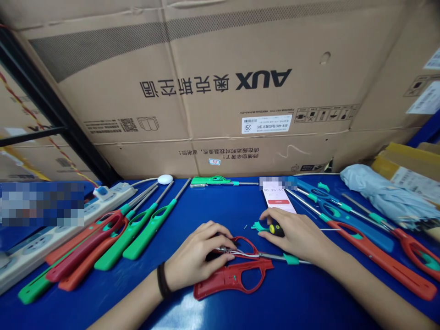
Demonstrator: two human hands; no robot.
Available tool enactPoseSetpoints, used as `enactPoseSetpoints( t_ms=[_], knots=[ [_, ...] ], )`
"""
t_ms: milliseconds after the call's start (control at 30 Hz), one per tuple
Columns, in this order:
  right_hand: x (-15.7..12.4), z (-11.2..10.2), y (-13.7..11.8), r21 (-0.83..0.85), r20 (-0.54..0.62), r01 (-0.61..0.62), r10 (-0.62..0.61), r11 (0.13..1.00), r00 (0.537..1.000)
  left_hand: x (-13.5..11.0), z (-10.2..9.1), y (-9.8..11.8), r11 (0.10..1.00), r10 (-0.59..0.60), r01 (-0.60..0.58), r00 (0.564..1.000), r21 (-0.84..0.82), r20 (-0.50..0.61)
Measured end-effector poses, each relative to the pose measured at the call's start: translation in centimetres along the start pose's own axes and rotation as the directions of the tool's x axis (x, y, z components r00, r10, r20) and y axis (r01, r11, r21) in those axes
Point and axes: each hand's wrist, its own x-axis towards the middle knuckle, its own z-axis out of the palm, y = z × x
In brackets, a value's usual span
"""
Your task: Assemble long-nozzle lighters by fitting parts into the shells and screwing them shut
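Note:
My left hand (208, 250) is closed over an opened red gas lighter (246, 245), its fingers on the inner parts and white wires. The lighter's metal tube carries a teal collar (291, 259) and runs right, beneath my right forearm. Just in front lies the detached red casing half (233, 278), inside face up. My right hand (292, 233) is wrapped round a screwdriver (276, 229) with a yellow and black end; its thin shaft points right. The thumb and index finger of that hand are at a small green trigger (260, 226); whether they pinch it I cannot tell.
Several red and green lighters (147, 229) lie at left beside a white power strip (32, 247). Red and blue lighters (381, 261) lie at right. A phone (277, 197) and a green lighter (211, 180) lie near the large cardboard box (213, 114). Light-blue bundled material (385, 195) sits at right.

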Motion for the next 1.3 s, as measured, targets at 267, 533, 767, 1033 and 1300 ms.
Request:
enactPoseSetpoints(
  t_ms=[267,533,767,1033,1300],
  knots=[
    [-0.5,-0.6,-2.2,0.179,-0.007,0.188,-0.19,0.966,0.982,-0.1,0.2,-0.1,1.0,-0.007,0.007,1.0,-0.003,-0.013],
    [-0.9,0.4,-3.5,0.228,0.166,0.205,-0.245,0.952,0.955,0.1,0.2,0.0,0.998,0.041,-0.041,0.999,-0.044,-0.01],
    [-1.1,0.5,-3.6,0.253,0.15,0.232,-0.275,0.939,0.95,0.1,0.1,0.1,0.997,0.074,-0.074,0.997,-0.025,-0.002],
    [-0.8,0.2,-3.9,0.266,0.166,0.212,-0.261,0.94,0.951,0.1,0.1,0.2,0.996,0.056,-0.056,0.998,-0.063,0.005],
    [-1.0,0.8,-3.8,0.294,0.133,0.189,-0.236,0.937,0.963,0.1,0.1,0.1,0.995,0.03,-0.03,1.0,-0.09,0.0]
  ],
)
